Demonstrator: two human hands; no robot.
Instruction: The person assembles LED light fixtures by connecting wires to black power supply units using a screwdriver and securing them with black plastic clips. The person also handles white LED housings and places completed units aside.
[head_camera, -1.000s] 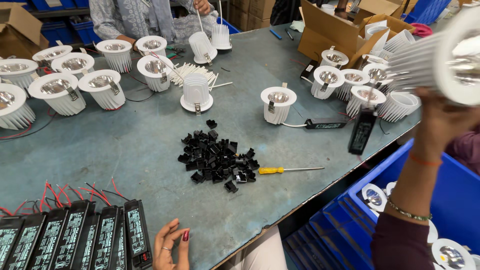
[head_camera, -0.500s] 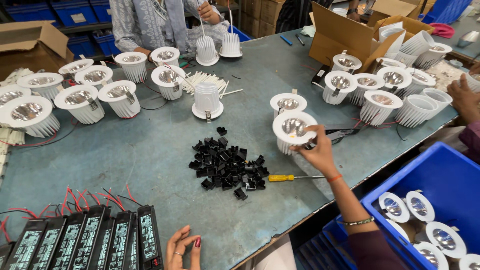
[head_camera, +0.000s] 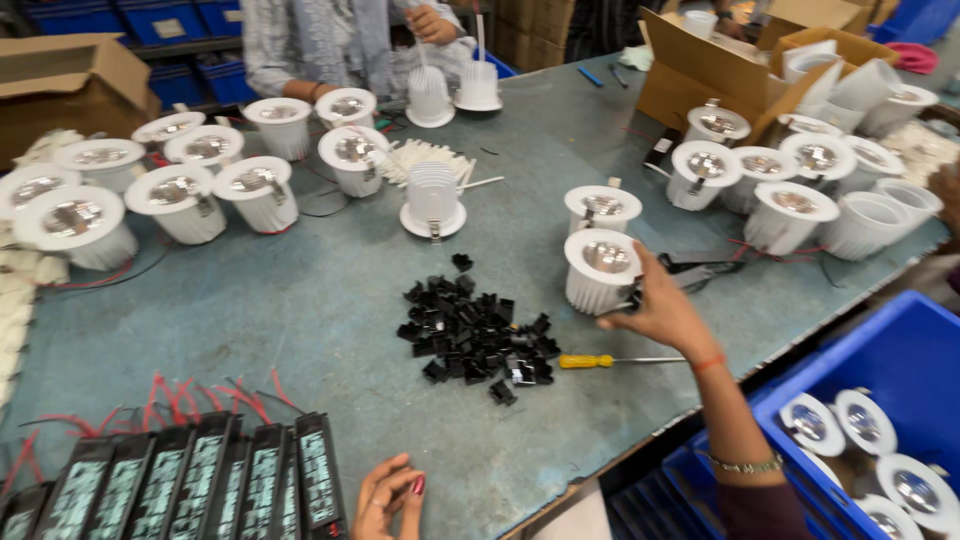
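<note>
Right hand (head_camera: 660, 310) grips white lamp (head_camera: 600, 268) on counter (head_camera: 300, 300); left hand (head_camera: 385, 495) empty, loosely curled. Best seat lamp flat, clear of black clips (head_camera: 475, 335).

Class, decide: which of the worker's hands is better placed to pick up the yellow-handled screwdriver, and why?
Right. The right hand grips a white lamp housing just above the screwdriver; the left hand rests at the table edge, farther off.

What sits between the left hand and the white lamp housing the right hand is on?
The pile of black clips and the yellow-handled screwdriver lie between the left hand and the white lamp housing. The right hand already touches it.
</note>
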